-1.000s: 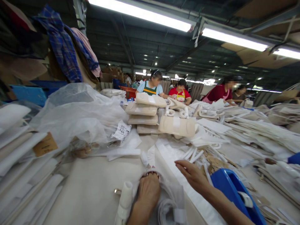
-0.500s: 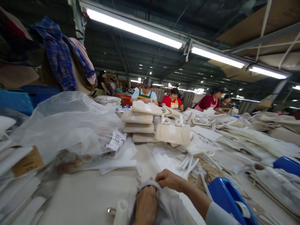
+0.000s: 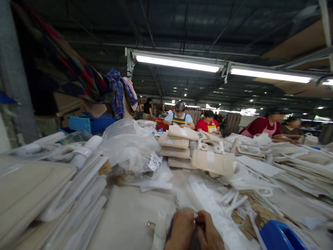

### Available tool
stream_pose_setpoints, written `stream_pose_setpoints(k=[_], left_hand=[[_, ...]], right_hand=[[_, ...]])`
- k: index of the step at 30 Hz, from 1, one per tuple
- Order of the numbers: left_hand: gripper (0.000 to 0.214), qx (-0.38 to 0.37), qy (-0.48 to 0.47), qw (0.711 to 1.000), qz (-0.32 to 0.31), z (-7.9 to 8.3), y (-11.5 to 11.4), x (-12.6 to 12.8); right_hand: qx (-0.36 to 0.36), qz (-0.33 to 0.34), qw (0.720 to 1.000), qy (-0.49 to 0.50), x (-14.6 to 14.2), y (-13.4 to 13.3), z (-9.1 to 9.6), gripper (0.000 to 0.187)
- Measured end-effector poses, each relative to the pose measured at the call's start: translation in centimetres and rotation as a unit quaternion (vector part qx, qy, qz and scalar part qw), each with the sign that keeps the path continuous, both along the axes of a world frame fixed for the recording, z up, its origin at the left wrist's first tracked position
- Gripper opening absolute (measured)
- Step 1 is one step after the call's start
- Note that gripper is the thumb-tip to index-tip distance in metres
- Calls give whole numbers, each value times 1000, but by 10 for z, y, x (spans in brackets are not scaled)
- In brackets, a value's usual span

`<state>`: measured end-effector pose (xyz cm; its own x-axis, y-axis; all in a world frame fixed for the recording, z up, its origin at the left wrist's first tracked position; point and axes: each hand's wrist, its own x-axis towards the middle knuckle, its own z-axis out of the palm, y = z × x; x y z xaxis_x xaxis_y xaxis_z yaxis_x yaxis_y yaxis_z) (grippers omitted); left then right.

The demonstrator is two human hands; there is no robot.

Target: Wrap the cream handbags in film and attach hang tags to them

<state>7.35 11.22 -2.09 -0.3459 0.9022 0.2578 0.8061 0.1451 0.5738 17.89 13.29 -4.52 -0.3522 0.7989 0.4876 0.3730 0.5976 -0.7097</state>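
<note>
My left hand (image 3: 182, 225) and my right hand (image 3: 208, 231) meet at the bottom centre, over a pale bag (image 3: 196, 239) that is mostly hidden behind them. The left hand is closed at the bag's upper edge, its back towards me and its fingertips out of sight. Thumb and fingers of the right hand pinch the edge beside it, where a small white bit shows. To the left stands a handle in a white wrap (image 3: 159, 229), with a gold-coloured metal fitting (image 3: 150, 224) at its side.
Beige wrapped bags (image 3: 213, 162) are stacked ahead, beside a clear plastic bag (image 3: 127, 142). Wrapped flat pieces (image 3: 31, 187) pile up at left. A blue tape dispenser (image 3: 282, 236) stands at right, near white strips and brown paper scraps. Several co-workers sit across the table.
The view has swung left, so things sit further right. My left hand, earlier down in the bag's opening, now lies at its edge. My right hand has come close against it.
</note>
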Motion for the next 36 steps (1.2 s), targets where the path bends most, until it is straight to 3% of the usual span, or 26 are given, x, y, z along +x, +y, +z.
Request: stream_pose_setpoints(k=[6,9,13,17,20,25,28,31,36], left_hand=[[32,48,-5,999,-8,17,-16,8],[26,88,-11,996,-7,17,-18,10],[21,159,-38,986,-17,18,-20,8],[23,272,-216,938,-4,23,-21,0],[28,256,-329,908,39,27,-19,-6],[35,200,-420,885,9,27,-13,-12],[51,200,-494,846,-10,31,-15,-13],[60,223,-547,807,-22,37,-20,-13],[57,258,-572,778,-43,39,-23,-14]], right_hand=[[-113,51,992,-18,8,22,5,45],[-132,61,987,-67,4,27,14,37],[-107,56,992,-37,-10,22,33,25],[-116,63,991,17,-13,11,48,21],[-119,60,989,62,-8,4,54,21],[-120,59,985,111,1,-4,56,21],[-168,52,969,176,3,-2,54,43],[-230,49,957,173,0,3,50,58],[-284,107,943,138,-10,5,55,38]])
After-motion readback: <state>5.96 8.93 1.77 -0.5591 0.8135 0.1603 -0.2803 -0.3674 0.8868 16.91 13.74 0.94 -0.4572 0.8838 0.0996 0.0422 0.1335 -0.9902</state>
